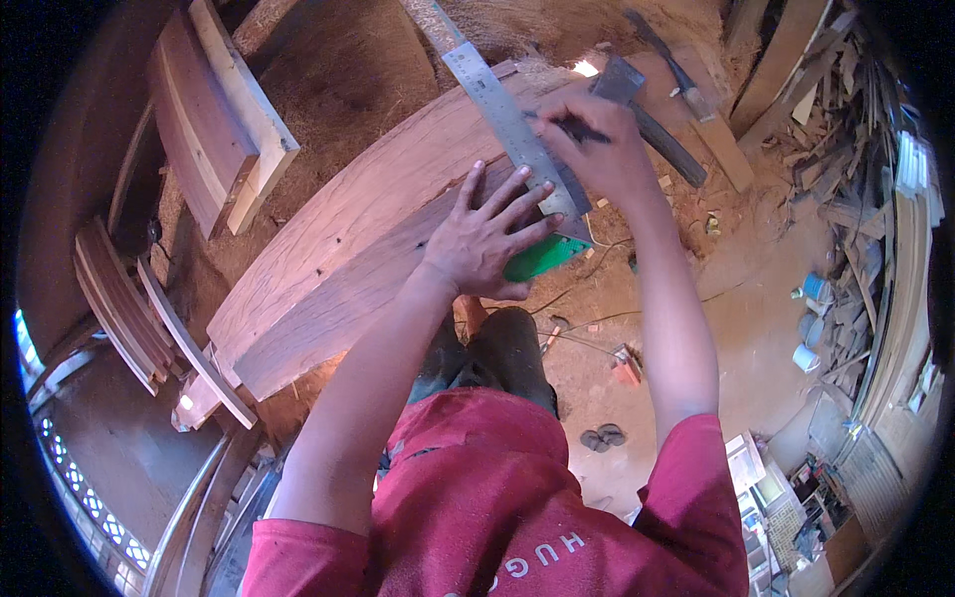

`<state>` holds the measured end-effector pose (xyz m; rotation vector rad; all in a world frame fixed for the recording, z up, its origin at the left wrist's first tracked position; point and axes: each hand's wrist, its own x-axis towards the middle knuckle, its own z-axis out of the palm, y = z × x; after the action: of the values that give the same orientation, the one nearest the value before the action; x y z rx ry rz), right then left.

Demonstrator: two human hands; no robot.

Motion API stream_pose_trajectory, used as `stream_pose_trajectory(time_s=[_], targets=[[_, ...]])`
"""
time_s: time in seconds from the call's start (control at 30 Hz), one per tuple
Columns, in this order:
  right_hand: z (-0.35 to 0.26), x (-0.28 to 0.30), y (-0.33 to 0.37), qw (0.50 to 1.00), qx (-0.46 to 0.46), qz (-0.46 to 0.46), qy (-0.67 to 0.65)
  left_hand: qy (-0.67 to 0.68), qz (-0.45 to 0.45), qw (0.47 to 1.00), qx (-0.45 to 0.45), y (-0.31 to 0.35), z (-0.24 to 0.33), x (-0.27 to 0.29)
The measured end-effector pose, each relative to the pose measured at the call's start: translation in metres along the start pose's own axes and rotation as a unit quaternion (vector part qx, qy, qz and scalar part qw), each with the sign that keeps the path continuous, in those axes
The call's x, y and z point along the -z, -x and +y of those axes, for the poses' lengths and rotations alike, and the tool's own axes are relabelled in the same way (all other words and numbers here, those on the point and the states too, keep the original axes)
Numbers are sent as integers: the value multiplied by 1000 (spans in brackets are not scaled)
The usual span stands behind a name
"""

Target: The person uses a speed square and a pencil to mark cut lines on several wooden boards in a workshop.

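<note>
Small blue and white containers (817, 290) stood at the right by a pile of wood scraps (826, 164), their contents too small to tell. A dark hammer (668, 145) lay just beyond the right hand (597, 139), which was closed around a dark pen-like tool (581, 129). The left hand (479, 244), fingers spread, pressed on the green-handled metal square (497, 99), which lay across the plank (348, 239), beside the right hand.

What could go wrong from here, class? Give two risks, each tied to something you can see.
The left hand rests spread on the metal square only near its green end, so the blade might pivot and the dark pen-like tool in the right hand could stray.
The hammer-like tool lies close by the right hand, which could knock it.
</note>
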<state>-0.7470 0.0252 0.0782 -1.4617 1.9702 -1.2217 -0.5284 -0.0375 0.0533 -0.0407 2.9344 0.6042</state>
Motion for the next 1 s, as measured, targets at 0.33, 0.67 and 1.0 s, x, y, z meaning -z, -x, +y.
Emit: stream_pose_trajectory(time_s=[0.33,0.67,1.0], targets=[[-39,52,112,983,-178,-36,-4,-18,-18,1000,5,-5,8,3],[-31,42,53,971,-205,-97,69,-25,-11,1000,13,-5,5,2],[21,-17,-95,996,-29,-50,65,40,-35,999,-4,-4,-3,4]])
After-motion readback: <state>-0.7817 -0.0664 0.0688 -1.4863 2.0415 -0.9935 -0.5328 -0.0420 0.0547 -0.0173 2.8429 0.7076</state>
